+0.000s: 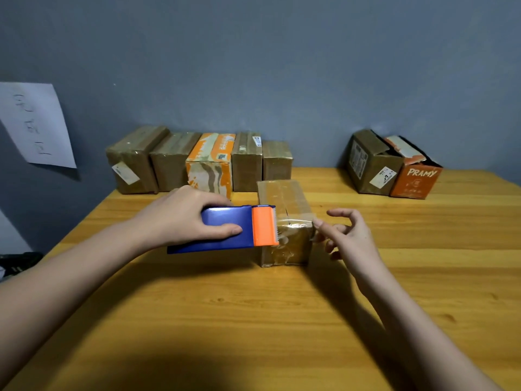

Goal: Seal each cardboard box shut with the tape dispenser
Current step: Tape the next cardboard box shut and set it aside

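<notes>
Head view: the left hand [183,218] grips the tape dispenser [225,230], its orange cutter against the box [284,221] mid-worktop [253,320], immediately to its right. The right hand [346,235], fingers loosely curled, touches the tape at the box's right edge.

"PRAMY" stands in white letters on the front of the orange box [416,180]; other labels are unreadable.
</notes>
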